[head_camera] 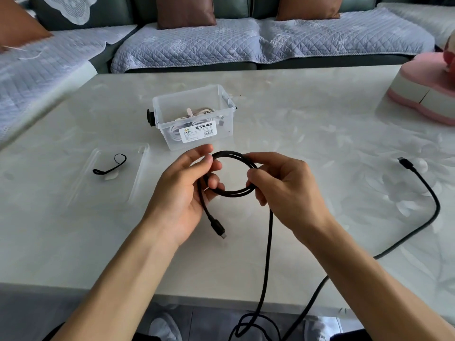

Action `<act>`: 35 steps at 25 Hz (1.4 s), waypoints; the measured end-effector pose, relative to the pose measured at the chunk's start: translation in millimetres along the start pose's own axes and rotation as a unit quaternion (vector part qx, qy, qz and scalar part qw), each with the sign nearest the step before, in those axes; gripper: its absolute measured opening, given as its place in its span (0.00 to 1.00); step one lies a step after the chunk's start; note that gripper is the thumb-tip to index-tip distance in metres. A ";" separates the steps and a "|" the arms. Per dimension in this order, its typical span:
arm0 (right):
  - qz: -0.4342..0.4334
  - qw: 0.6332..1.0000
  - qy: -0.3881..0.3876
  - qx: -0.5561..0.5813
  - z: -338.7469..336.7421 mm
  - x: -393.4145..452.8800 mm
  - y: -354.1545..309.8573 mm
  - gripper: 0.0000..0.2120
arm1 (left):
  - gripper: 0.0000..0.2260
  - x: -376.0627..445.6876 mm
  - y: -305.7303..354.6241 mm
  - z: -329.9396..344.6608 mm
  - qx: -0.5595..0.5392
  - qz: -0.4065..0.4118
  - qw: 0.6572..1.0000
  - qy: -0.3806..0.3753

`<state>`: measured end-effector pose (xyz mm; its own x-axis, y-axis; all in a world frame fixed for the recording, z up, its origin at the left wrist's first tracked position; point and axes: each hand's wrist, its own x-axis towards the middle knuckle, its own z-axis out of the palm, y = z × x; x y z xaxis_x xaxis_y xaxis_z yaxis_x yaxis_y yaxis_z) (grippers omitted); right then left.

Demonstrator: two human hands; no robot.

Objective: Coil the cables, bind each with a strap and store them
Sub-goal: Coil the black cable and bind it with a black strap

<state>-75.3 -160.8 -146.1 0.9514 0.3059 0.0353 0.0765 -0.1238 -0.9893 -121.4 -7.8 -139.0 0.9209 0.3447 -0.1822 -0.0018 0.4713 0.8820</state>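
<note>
- Left hand point(190, 190) fingers curl round the left side of the black cable point(231, 173) loop.
- Right hand point(283, 188) fingers pinch the loop's right side above the table point(295, 119).

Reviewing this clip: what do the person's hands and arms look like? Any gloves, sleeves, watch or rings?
Both the left hand and the right hand are bare: no gloves, no rings showing. Both forearms are uncovered as far as the frame's bottom edge, with no sleeve, watch or wristband in view.

Both forearms are bare from elbow to wrist, with no sleeves, watch or rings showing. The left hand point(187, 193) and right hand point(283, 190) wear no gloves. Below, two pale grey-white shoes point(163, 327) show, blurred.
</note>
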 end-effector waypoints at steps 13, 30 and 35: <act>0.166 0.926 -0.190 0.281 -6.4 0.2 -8.4 0.10 | 0.05 -0.3 11.4 -5.3 -0.044 -0.083 0.995 -0.043; 0.168 0.952 -0.207 0.151 0.7 1.6 -4.5 0.18 | 0.19 -7.1 1.7 2.1 0.057 -0.141 0.988 -0.023; 0.089 0.968 -0.223 0.078 -8.0 -1.4 -3.9 0.13 | 0.16 -8.9 -0.6 2.4 0.071 -0.081 0.994 -0.031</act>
<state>-74.5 -168.3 -141.2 0.7198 0.6734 -0.1685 -0.1566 -0.0789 -0.9845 -128.6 -13.2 -136.8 0.9270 0.2210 -0.3031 0.1987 0.3960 0.8965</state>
